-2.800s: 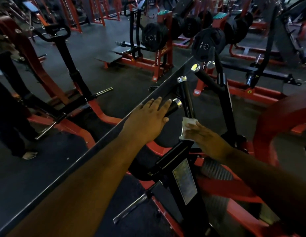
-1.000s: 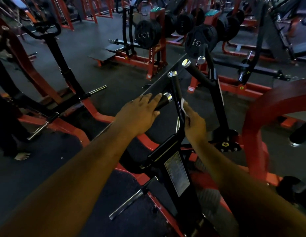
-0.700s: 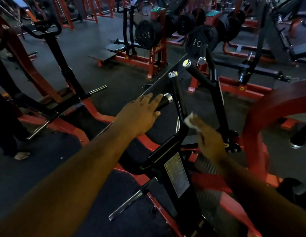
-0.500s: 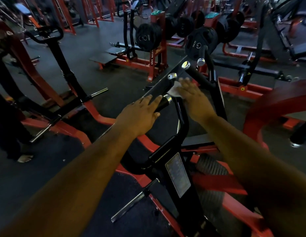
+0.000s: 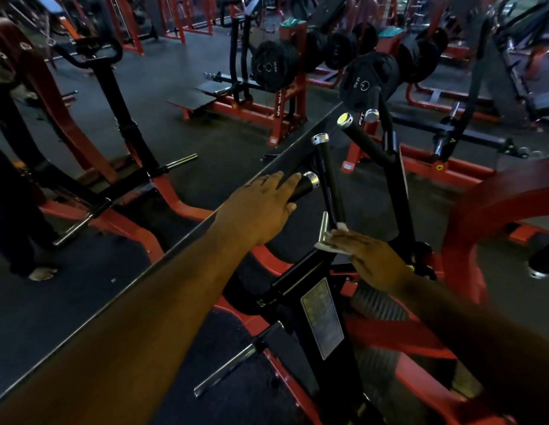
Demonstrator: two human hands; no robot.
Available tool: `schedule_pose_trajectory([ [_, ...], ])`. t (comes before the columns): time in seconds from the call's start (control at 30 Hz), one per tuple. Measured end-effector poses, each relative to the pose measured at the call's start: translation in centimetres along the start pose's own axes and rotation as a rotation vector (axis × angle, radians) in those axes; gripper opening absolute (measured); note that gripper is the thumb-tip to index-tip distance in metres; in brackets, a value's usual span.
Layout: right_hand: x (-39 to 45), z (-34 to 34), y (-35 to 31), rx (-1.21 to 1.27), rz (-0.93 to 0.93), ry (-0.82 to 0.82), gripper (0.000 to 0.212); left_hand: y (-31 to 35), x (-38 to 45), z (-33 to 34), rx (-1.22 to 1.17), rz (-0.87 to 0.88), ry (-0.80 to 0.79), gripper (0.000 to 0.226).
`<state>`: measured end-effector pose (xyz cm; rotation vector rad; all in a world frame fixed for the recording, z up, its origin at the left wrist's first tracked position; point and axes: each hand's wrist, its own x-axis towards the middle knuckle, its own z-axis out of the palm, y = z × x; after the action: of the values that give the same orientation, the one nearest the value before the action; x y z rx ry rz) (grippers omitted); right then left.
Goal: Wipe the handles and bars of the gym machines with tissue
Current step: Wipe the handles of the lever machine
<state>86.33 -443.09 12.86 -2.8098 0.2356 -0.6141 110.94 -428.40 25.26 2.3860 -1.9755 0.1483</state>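
Handle [image 5: 331, 182] upright — cap end uppermost

Gym, red-framed machines [image 5: 285, 96], weight plates [image 5: 369, 81], rubber floor [image 5: 162, 127]
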Motion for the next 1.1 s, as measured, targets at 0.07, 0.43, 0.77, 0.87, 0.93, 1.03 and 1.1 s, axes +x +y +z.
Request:
schedule_pose_trajectory([
  [0.07, 1.4, -1.9, 0.2, -0.048, -0.018, 0.064, 0.055, 0.0, 0.1, 0.0, -0.006, -0.002, -0.008, 0.063],
  [0.43, 2.8, 2.6, 2.1, -0.223, -0.069, 0.096, 0.06, 0.1, -0.3, 0.0, -0.001, -0.017, 0.015, 0.063],
  [0.77, 4.9, -0.7, 1.5, -0.075, 0.095, 0.108, 0.052, 0.1, 0.0, -0.3, -0.005, -0.014, -0.004, 0.064],
  [0.87, 4.3, 2.0, 2.0, -0.277, 0.051, 0.02, 0.054, 0.3, -0.4, -0.4, 0.004, -0.015, -0.002, 0.064],
  [0.93, 2.2, 4.0, 0.7, -0.165, 0.111, 0.096, 0.051, 0.3, -0.6, -0.4, 0.007, -0.02, -0.001, 0.064],
  [1.03, 0.7, 5.7, -2.2, 0.057, 0.254, 0.209, 0.058, 0.1, -0.3, -0.3, 0.001, -0.017, 0.002, 0.064],
  [1.1, 0.3, 6.0, -2.8, 0.115, 0.261, 0.215, 0.06, 0.2, -0.2, -0.2, -0.004, -0.018, -0.011, 0.064],
])
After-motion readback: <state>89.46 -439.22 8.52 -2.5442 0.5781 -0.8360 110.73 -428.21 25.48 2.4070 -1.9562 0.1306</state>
